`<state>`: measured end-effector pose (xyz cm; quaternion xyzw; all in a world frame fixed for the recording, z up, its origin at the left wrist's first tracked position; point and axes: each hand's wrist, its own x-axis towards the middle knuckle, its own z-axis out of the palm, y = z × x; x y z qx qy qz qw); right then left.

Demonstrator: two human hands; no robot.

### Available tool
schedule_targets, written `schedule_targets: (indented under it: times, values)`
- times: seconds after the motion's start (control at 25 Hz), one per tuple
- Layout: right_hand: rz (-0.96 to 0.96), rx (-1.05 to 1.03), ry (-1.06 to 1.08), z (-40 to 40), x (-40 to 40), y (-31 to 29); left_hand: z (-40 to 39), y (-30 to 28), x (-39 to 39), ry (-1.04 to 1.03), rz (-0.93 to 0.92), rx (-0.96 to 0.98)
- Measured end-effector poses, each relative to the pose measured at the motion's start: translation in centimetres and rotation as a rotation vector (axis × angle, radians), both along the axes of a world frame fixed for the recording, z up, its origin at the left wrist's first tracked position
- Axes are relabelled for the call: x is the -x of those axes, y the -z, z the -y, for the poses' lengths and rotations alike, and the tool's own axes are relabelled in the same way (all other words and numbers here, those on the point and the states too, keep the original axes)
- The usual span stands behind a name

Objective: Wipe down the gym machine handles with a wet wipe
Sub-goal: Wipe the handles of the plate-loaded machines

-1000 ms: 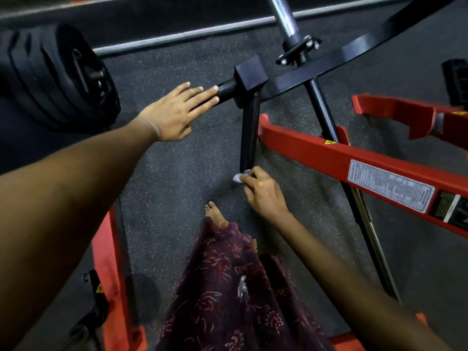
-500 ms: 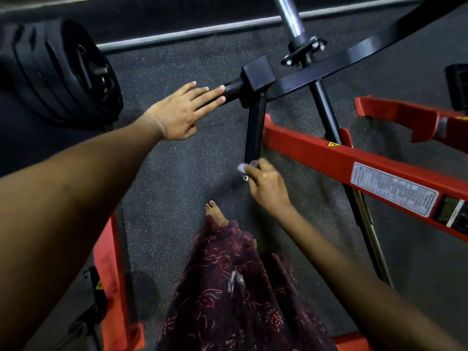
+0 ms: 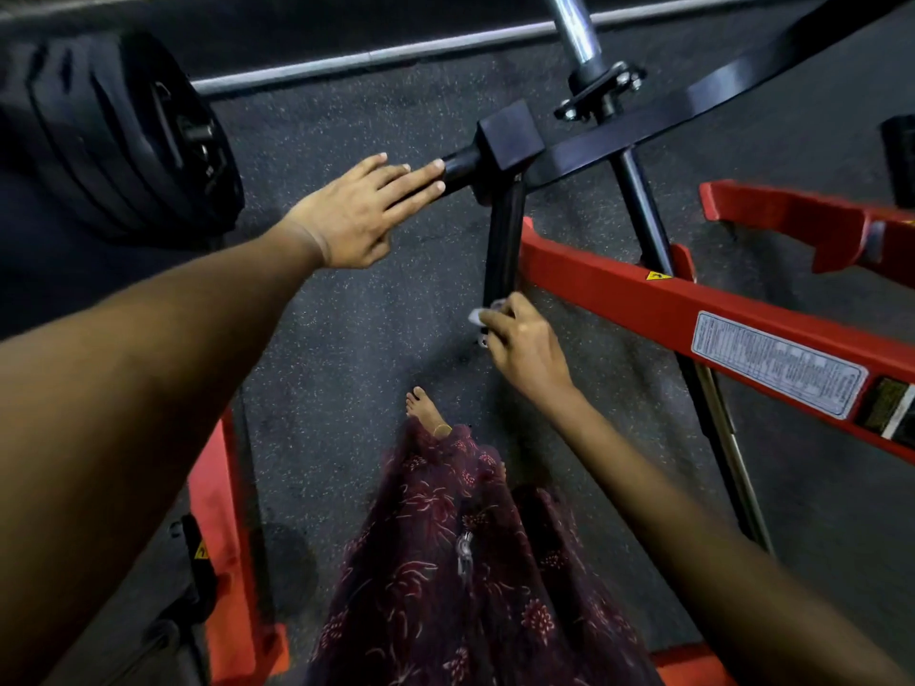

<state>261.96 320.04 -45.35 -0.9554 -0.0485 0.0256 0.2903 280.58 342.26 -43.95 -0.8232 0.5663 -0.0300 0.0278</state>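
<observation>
A black vertical handle (image 3: 504,240) hangs down from a black block (image 3: 510,136) on the machine's arm. My right hand (image 3: 525,346) grips a white wet wipe (image 3: 482,314) around the lower end of this handle. A short black horizontal handle (image 3: 460,168) sticks out left from the block. My left hand (image 3: 361,215) lies flat on it with straight fingers, the fingertips touching near the block.
The red machine frame (image 3: 643,299) with a white label runs to the right. A stack of black weight plates (image 3: 124,136) is at the upper left. A chrome bar (image 3: 574,37) rises at the top. My bare foot (image 3: 426,410) and patterned skirt are on the dark rubber floor.
My right hand with the wipe has moved a little up the vertical handle. My left hand stays flat on the horizontal handle.
</observation>
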Motion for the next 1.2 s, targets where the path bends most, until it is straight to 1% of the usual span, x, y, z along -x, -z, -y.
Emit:
schedule_targets:
  times: [0.08, 0.12, 0.16, 0.28, 0.36, 0.44, 0.52, 0.6, 0.68, 0.8, 0.88, 0.96, 1.04, 1.16, 1.2]
  values:
    - [-0.112, -0.077, -0.03, 0.4, 0.6, -0.5, 0.0, 0.0, 0.0, -0.003, -0.003, 0.0]
    - [-0.103, -0.121, -0.001, 0.7, -0.3, -1.1, 0.0, -0.1, 0.0, -0.003, 0.002, 0.0]
    - [-0.039, -0.136, 0.056, 1.0, -1.8, -1.9, 0.1, -0.1, 0.0, -0.006, 0.008, -0.001]
    - [0.234, -0.061, 0.275, 2.5, -7.9, -3.9, 0.3, -0.4, 0.1, -0.028, 0.007, -0.014]
    - [0.301, -0.101, 0.361, 2.7, -10.3, -4.0, 0.5, -0.6, 0.2, -0.035, 0.016, -0.02]
    - [0.296, -0.158, 0.345, 2.0, -9.5, -3.1, 0.4, -0.7, 0.2, -0.038, 0.019, -0.031]
    - [0.263, -0.172, 0.265, 1.9, -7.0, -1.9, 0.4, -0.6, 0.2, -0.042, 0.018, -0.035]
    - [0.162, -0.157, 0.21, 3.0, -5.1, -1.7, 0.3, -0.6, 0.3, -0.037, 0.022, -0.031]
    - [0.1, -0.134, 0.284, 4.0, -6.3, -2.4, 0.3, -0.7, 0.2, -0.038, 0.025, -0.031]
    - [0.215, -0.217, 0.498, 3.6, -10.5, -3.9, 0.5, -0.9, 0.2, -0.035, 0.012, -0.029]
    - [0.272, -0.287, 0.523, 2.6, -11.9, -4.0, 0.5, -0.9, 0.2, -0.035, 0.003, -0.026]
    - [0.319, -0.331, 0.505, 2.4, -11.2, -3.1, 0.6, -1.0, 0.2, -0.036, 0.0, -0.03]
    - [0.232, -0.353, 0.459, 3.2, -9.3, -2.5, 0.5, -0.9, 0.2, -0.042, 0.012, -0.034]
    - [-0.078, -0.345, 0.341, 5.0, -7.4, -2.7, 0.5, -0.8, 0.2, -0.057, 0.014, -0.042]
    - [-0.108, -0.359, 0.347, 5.2, -7.7, -2.9, 0.4, -0.8, 0.2, -0.058, 0.017, -0.042]
